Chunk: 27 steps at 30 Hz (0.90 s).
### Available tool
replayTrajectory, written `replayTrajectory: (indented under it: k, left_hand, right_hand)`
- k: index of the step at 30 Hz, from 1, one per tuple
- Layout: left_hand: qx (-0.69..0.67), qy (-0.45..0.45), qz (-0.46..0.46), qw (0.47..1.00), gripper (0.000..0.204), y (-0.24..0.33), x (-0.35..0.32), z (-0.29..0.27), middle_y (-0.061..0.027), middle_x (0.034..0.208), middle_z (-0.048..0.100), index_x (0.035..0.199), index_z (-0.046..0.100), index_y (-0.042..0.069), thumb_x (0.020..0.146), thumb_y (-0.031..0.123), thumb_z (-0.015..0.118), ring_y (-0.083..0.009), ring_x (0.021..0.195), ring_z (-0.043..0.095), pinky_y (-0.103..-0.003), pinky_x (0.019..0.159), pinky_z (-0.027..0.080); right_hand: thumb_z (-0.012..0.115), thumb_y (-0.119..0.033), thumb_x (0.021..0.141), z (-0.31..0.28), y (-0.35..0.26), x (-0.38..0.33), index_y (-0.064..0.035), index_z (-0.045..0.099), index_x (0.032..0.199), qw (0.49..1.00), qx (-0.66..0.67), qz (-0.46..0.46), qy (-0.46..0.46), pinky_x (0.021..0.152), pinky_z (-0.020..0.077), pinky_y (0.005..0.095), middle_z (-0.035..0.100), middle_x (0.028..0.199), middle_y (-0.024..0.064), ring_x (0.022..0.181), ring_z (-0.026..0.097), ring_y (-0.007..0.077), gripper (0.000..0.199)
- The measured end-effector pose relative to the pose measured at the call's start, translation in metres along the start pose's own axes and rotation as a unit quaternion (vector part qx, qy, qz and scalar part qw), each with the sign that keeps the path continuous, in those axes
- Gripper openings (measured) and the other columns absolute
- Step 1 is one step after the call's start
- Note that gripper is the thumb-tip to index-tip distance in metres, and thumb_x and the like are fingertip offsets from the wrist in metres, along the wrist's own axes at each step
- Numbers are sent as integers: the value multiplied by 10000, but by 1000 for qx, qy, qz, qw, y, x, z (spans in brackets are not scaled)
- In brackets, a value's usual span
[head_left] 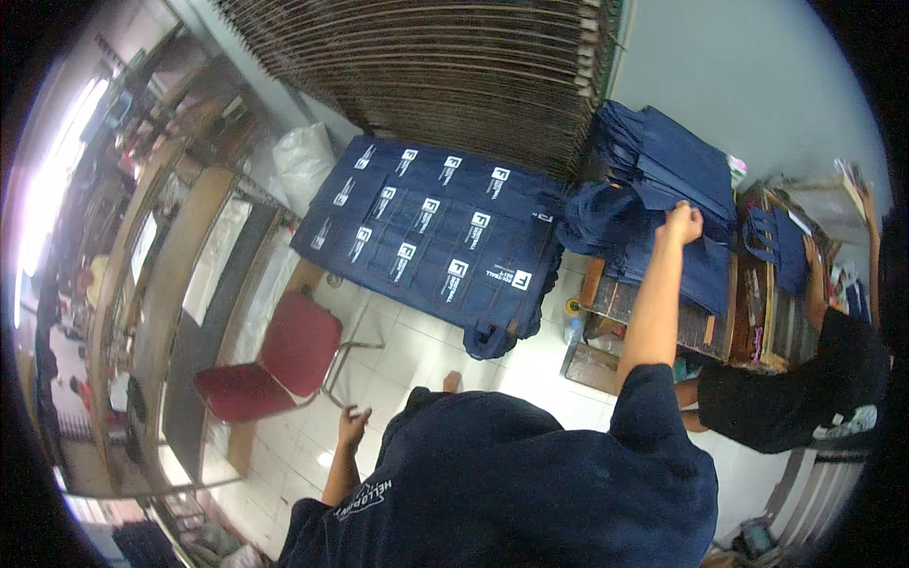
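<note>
Stack of navy cloth bags [686, 156], curled right hand [684, 224] over it

The right hand reached out on an almost straight arm above the near part of the stack, which sat on a wooden bench [615, 301] to the person's right. Its fingers looked curled inward; from so high and wide a view, I could not tell whether they pinched a layer or merely hung over it. The left hand [354, 428] was low beside the dark red chair [303, 346], fingers loosely parted, with nothing visible in them, well apart from the stack.

In front lay white-printed navy bags [426, 227], overlapping in rows, a loop handle [488, 343] drooping over their near edge. Bunched navy cloth [597, 218] lay between them and the stack.

In my judgement, good handling called for a pinch on one bag near its edge, the thumb feeling for the layer beneath, since flat, similar layers could cling and lift together. So long a one-handed reach probably gave little control; a stance nearer the bench, with the left hand steadying the pile, would have helped. Loose loops deserved care, as a snag could drag neighbouring bags. With a co-worker's hand [814, 265] at another navy bag [781, 248] on the right, short pulls away from that side seemed wisest.
</note>
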State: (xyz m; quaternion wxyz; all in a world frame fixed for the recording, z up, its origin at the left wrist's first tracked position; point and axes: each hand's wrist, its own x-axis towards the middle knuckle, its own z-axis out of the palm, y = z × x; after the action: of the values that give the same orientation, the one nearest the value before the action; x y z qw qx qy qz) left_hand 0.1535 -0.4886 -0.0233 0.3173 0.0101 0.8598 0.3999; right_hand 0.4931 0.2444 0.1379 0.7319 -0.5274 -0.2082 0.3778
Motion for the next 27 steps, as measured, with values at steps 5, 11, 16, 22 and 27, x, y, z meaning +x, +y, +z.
replayTrajectory:
  k: [5, 11, 16, 22, 27]
  left_hand:
    - [-45, -33, 95, 994, 601, 102, -3, 44, -163, 1081, 606, 1267, 470, 49, 793, 311, 731, -197, 902, 589, -294, 729, 464]
    - [-109, -211, 120, 964, 518, 208, -3, 94, -101, 1183, 572, 1285, 448, 107, 869, 361, 625, -210, 1040, 561, -377, 879, 441]
    - [-201, -282, 62, 936, 607, 234, 29, 137, -113, 1299, 505, 1334, 421, 146, 874, 520, 546, -244, 1201, 466, -463, 937, 411]
    - [-456, -400, -12, 795, 1117, 293, 70, 144, -144, 1521, 187, 1459, 230, 117, 673, 909, 283, -325, 1403, 147, -545, 1071, 231]
    - [-613, -587, 32, 527, 1062, 363, 141, 142, -142, 1290, 468, 1330, 363, 106, 646, 918, 305, -292, 1117, 467, -492, 911, 390]
  right_hand:
    - [577, 19, 777, 8, -110, -80, 27, 419, 1297, 966, 103, -5, -236, 473, 338, 200, 573, 741, 28, 537, 420, 47, 543]
    - [568, -24, 729, 31, -130, -190, -27, 583, 1221, 811, -164, 35, -561, 728, 404, 179, 544, 872, -48, 775, 495, 57, 492]
    - [550, 72, 707, 41, -139, -259, 1, 591, 1180, 565, -203, 151, -785, 743, 425, 181, 595, 946, -18, 830, 534, 57, 480]
    - [515, 75, 695, 83, -178, -302, 29, 556, 1227, 535, -183, 144, -812, 869, 459, 231, 638, 1108, 91, 954, 606, 129, 536]
    - [508, 67, 668, 138, -163, -299, 53, 550, 1219, 565, -198, 138, -789, 902, 467, 271, 631, 1145, 134, 991, 619, 167, 553]
